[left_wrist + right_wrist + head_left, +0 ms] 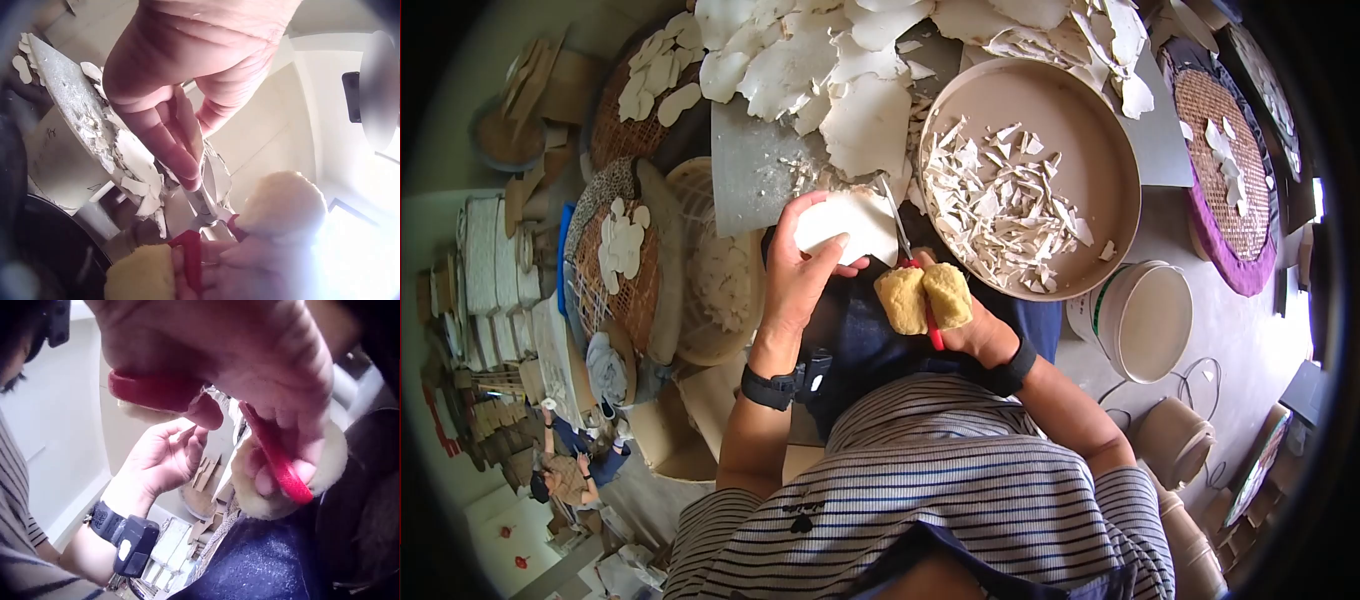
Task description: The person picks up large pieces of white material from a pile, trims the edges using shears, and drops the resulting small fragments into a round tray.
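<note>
The left hand (798, 270) pinches a thin, pale flat piece (850, 225) between thumb and fingers; the left wrist view shows this piece (189, 122) edge-on. The right hand (985, 335) grips scissors by red handles (275, 456) padded with yellow foam (902, 298). In the head view the scissor blades (897, 218) lie at the right edge of the piece. The blades stand apart around its edge in the left wrist view, near the left fingertips.
A round tray (1135, 215) of pale scraps stands ahead on the right. Large pale sheets (865, 125) are heaped on a grey board (745, 185). A white bucket (1145, 320) is at the right, a woven basket (690, 345) at the left. Another person (565, 475) is far left.
</note>
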`<control>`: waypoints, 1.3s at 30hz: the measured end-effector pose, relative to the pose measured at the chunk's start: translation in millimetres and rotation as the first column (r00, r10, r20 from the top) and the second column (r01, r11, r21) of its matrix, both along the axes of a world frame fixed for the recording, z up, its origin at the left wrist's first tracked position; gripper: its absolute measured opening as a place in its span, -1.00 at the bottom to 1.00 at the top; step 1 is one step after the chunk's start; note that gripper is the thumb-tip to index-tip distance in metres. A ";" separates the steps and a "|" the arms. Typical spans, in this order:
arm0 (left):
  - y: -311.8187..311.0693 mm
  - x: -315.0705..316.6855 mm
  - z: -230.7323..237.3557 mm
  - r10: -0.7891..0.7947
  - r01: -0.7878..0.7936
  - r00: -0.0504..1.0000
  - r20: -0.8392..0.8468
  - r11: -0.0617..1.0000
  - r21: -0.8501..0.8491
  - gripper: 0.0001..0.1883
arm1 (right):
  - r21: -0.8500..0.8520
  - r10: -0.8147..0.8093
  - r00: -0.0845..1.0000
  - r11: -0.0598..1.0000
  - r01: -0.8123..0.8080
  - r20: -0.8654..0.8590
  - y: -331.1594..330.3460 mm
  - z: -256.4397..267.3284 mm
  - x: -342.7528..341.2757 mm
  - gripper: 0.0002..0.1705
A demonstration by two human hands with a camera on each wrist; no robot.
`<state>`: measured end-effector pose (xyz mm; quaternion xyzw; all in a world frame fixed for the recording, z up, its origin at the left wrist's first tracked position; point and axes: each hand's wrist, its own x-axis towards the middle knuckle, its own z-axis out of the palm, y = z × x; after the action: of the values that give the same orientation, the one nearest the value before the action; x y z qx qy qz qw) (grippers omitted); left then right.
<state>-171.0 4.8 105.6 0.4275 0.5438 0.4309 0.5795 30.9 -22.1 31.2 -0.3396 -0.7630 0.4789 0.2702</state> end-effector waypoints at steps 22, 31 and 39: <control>2.3 6.6 -34.0 0.105 -0.113 0.991 0.082 0.988 0.106 -0.37 | -0.324 -0.031 0.990 0.946 -0.014 -0.135 -9.0 -6.3 -3.5 -0.71; 1.4 6.7 -30.2 0.070 -0.076 0.996 0.049 0.986 0.151 -0.37 | -0.362 -0.095 0.976 0.932 0.018 -0.198 -17.2 -17.7 -6.1 -0.65; 1.7 -0.7 -20.8 -0.112 0.110 0.993 0.050 0.993 0.032 -0.36 | -0.482 -0.085 0.962 0.875 -0.053 -0.260 -15.2 -32.7 -2.5 -0.66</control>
<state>-171.7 6.5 84.8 0.4542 0.4979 0.4167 0.6101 28.3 -37.4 -1.5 -0.3333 -0.5714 0.6944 0.2832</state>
